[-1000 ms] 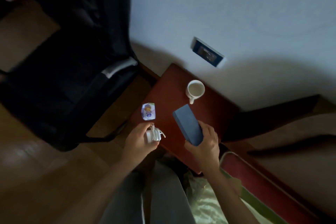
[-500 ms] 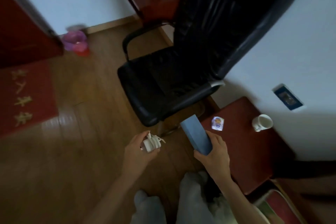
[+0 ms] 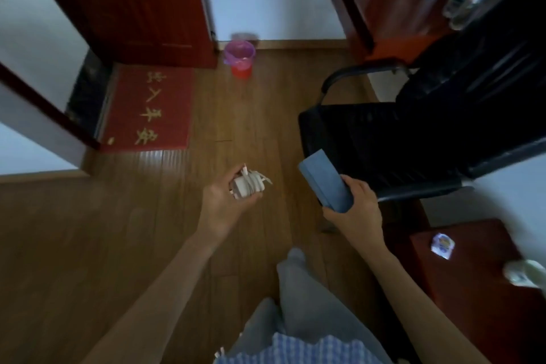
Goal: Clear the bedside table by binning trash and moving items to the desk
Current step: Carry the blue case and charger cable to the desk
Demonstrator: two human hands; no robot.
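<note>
Bin (image 3: 240,57) now ahead; hands grip charger (image 3: 246,185), blue box (image 3: 326,182).

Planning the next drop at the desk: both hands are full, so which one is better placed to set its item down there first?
Likely the right hand. It holds the blue box on the side nearer the desk, beyond the black chair. The left hand, gripping the white charger, sits farther away.

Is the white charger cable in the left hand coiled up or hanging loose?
Coiled: the charger cable is wrapped in tight loops inside the left hand, with only short ends sticking out.
</note>
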